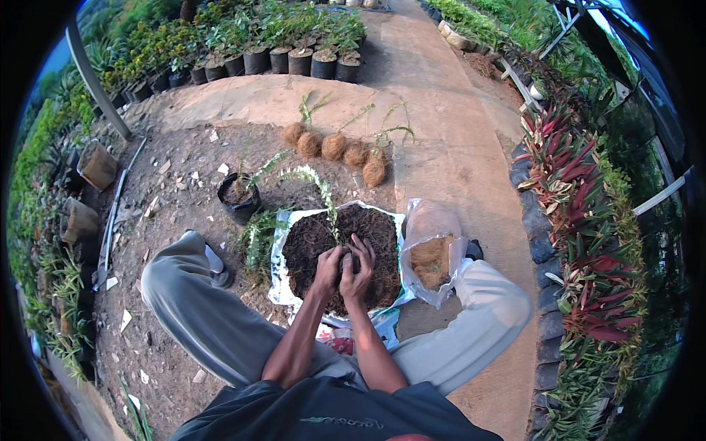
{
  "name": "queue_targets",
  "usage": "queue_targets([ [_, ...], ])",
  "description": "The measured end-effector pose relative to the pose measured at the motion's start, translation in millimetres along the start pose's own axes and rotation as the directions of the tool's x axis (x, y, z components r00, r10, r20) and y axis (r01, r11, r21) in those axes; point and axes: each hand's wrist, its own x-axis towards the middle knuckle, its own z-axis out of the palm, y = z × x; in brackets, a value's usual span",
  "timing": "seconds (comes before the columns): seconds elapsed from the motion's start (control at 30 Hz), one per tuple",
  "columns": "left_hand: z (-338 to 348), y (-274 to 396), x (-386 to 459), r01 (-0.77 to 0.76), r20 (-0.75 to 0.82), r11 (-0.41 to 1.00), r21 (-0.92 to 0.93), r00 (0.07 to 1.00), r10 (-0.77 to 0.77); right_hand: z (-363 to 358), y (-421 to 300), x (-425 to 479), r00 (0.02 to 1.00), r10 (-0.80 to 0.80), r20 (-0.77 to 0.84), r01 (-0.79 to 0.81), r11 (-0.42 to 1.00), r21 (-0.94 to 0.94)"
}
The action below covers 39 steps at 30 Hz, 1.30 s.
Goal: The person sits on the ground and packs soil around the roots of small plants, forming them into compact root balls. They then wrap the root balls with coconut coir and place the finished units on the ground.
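My left hand (329, 268) and my right hand (358, 268) are cupped together around the base of a fern (326, 194), whose long frond arches up and to the left. Its root end is mostly hidden between my palms. Beneath them lies dark potting soil (303, 242) in an open white sack (277, 281). Just right of the sack stands a clear plastic bag (436, 218) with brown coir fibre (433, 259) inside. Beyond the soil, several fibre-wrapped balls (333, 147) rest on the ground, some with fern fronds sticking out.
A black grow bag (242, 206) with a small fern stands left of the sack, with more fern foliage (258, 237) beside it. Potted plants (299, 62) line the far edge; red-leaved plants (579, 204) border the right. A pipe (118, 204) and white shards lie on the left ground.
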Motion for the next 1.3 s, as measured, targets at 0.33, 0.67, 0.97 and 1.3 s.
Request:
queue_targets([
  [0.33,15,41,-7,-0.063,0.179,0.965,0.254,0.984,0.017,-6,11,23,0.853,0.522,0.025,-0.453,0.714,0.534],
  [0.67,17,46,-11,0.055,0.203,0.984,0.17,0.975,-0.09,-3,-2,13,0.923,0.385,-0.024,-0.361,0.885,0.295],
  [0.97,26,44,-2,0.029,-0.027,0.99,0.138,0.999,-0.026,-5,39,2,0.748,0.652,0.124,-0.542,0.494,0.679],
  [1.3,-4,22,8,0.226,-0.025,0.919,-0.322,0.969,-0.247,3,4,10,0.984,0.037,0.172,-0.06,0.989,0.134],
])
